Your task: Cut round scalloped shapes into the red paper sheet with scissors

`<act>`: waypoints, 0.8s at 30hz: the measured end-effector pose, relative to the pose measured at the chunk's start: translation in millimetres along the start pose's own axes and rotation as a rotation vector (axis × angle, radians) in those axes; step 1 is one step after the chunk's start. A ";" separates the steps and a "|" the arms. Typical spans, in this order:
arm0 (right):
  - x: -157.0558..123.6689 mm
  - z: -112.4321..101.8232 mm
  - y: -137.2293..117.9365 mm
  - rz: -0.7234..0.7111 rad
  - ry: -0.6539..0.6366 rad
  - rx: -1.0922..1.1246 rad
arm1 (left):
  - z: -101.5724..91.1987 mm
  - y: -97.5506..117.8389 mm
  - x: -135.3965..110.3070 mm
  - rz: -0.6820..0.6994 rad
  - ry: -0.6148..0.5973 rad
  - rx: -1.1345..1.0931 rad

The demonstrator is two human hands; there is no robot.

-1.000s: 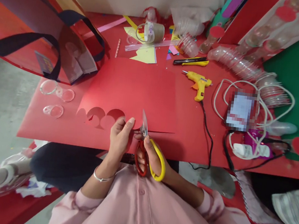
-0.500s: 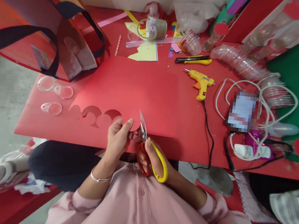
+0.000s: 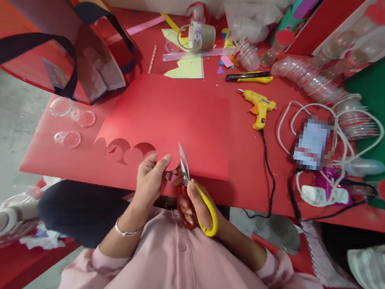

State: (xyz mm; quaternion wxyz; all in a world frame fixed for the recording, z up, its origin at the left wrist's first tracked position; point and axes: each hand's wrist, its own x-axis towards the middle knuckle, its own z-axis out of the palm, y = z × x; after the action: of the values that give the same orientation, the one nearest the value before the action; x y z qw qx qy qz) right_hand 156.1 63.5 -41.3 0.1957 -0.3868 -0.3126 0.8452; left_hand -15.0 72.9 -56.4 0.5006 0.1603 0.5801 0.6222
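A large sheet of red paper (image 3: 175, 114) lies on the red table, its near edge marked by rounded cut-outs on the left. My left hand (image 3: 150, 174) pinches that near edge, thumb on top, at a rounded piece partly cut around. In my right hand (image 3: 195, 205) is a pair of scissors (image 3: 207, 209) with one yellow and one red handle loop. The scissor blades point away from me and sit at the paper beside my left thumb. Some of the left fingers are hidden under the paper.
A yellow glue gun (image 3: 259, 108) with a black cord lies right of the paper, near a cutter knife (image 3: 249, 76). Clear plastic lids (image 3: 71, 139) lie at left, below a large bag (image 3: 94, 59). Stacked plastic cups (image 3: 311, 81) and a phone (image 3: 313, 142) among white cables occupy the right.
The paper has turned and shifted slightly, its left edge moving right. Both hands stay almost in place, still holding the paper and the scissors.
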 end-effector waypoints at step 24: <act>-1.6 -4.6 2.5 -0.023 -0.041 -0.026 | 6.4 7.8 -1.3 0.009 0.046 -0.020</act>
State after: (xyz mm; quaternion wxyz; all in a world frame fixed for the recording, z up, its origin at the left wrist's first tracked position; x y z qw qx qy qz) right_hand 160.4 62.4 -44.4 0.1942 -0.3684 -0.3319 0.8464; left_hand -12.8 76.7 -47.3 0.4859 0.1437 0.5844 0.6338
